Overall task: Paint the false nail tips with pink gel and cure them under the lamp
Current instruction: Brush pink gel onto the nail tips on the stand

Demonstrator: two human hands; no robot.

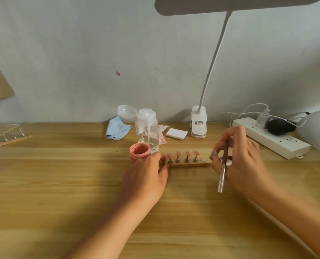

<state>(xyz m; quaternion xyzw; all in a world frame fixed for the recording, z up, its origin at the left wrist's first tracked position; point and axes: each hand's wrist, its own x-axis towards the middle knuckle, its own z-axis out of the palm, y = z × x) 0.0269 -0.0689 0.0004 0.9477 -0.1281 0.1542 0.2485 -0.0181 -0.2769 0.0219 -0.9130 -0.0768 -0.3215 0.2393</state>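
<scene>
A wooden holder strip (191, 163) lies on the table with several pink-painted nail tips (187, 153) standing on small metal stands. My left hand (146, 174) grips the strip's left end. An open jar of pink gel (139, 151) stands just behind that hand. My right hand (239, 161) holds a brush (223, 169) with a brown and silver handle, and its fingertips pinch a small metal stand (211, 157) at the strip's right end. One stand position on the strip shows a bare round magnet (203, 160). The nail lamp is the white dome (318, 128) at far right.
A clear pump bottle (147, 129) stands behind the jar, with a blue cloth (117, 128), a plastic cap (127, 113) and white wipes (176, 133) nearby. A clip desk lamp (199, 124) arches overhead. A power strip (271, 140) lies at right. Another holder strip (7, 140) lies far left.
</scene>
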